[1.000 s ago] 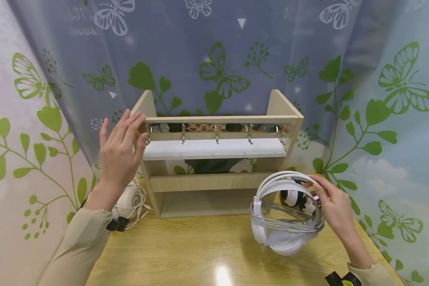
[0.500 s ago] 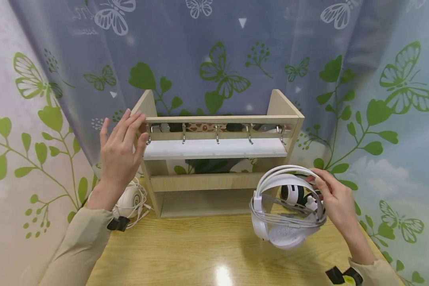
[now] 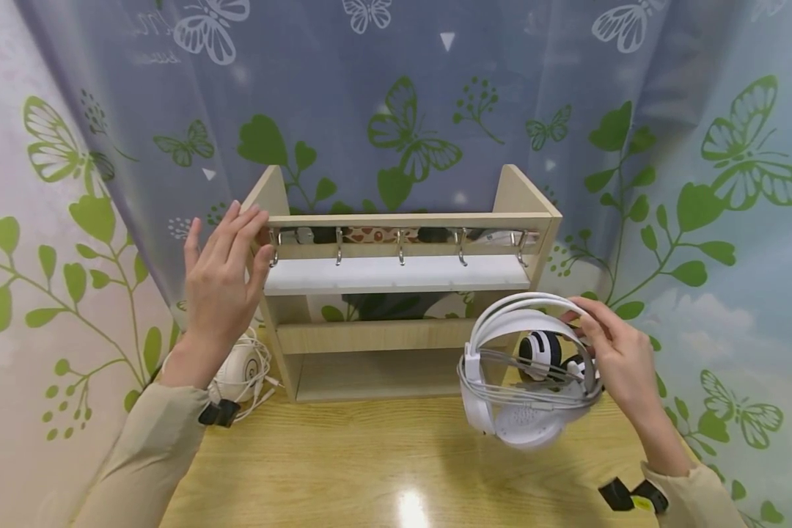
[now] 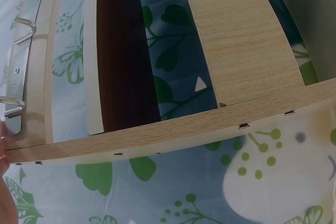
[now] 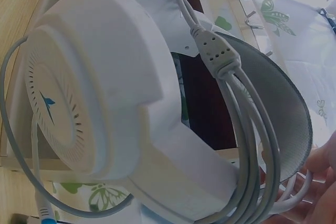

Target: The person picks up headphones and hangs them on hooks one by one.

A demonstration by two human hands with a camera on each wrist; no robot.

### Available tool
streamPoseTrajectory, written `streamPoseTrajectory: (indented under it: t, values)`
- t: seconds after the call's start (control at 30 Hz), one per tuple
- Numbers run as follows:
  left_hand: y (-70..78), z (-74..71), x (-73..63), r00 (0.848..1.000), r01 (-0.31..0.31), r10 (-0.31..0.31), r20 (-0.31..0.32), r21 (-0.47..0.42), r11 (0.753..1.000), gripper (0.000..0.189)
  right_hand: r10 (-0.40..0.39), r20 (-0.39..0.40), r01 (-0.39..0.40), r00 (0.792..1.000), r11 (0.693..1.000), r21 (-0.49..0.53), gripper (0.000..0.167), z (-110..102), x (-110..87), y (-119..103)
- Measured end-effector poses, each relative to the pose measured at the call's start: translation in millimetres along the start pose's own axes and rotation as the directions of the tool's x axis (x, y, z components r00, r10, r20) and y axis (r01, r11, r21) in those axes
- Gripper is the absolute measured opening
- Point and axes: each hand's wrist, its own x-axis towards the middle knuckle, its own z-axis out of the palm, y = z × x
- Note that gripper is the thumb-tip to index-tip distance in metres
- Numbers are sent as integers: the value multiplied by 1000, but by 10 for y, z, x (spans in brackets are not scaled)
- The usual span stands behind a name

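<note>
White over-ear headphones (image 3: pixel 480 396) with a grey cable wound round them hang from my right hand (image 3: pixel 623 359), which grips the headband on its right side above the table. In the right wrist view a white ear cup (image 5: pixel 121 66) and the bundled cable (image 5: pixel 252 145) fill most of the picture. My left hand (image 3: pixel 221 275) rests against the upper left side of a wooden shelf rack (image 3: pixel 376 337), fingers nearly straight. Along the rack's top rail runs a row of several metal hooks (image 3: pixel 401 247), with nothing hung on them.
White headphones (image 3: pixel 239 372) with tangled cable lie left of the rack. Black-and-white headphones (image 3: pixel 540 355) lie to its right, partly behind the held pair. The wooden table (image 3: pixel 343 462) stretches in front. A patterned curtain (image 3: pixel 343 103) closes off the back and sides.
My right hand has lifted the white headphones slightly, uncovering more of the black-and-white pair behind. The left hand stays where it was on the rack.
</note>
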Motion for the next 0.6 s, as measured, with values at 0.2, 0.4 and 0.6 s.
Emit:
streamPoseTrajectory:
  t: [0.2, 0.4, 0.6]
  values:
    - [8, 17, 4, 1000, -2, 2, 0, 0, 1000, 52, -2, 3, 2, 1000, 1000, 11, 29, -13, 33, -36]
    - [3, 12, 7, 1000, 2, -2, -6, -2, 1000, 53, 1, 2, -1, 1000, 1000, 21, 30, 2, 66, -67]
    - [1, 8, 6, 1000, 1, -1, -4, 2, 1000, 53, -6, -5, 6, 1000, 1000, 18, 30, 12, 108, -103]
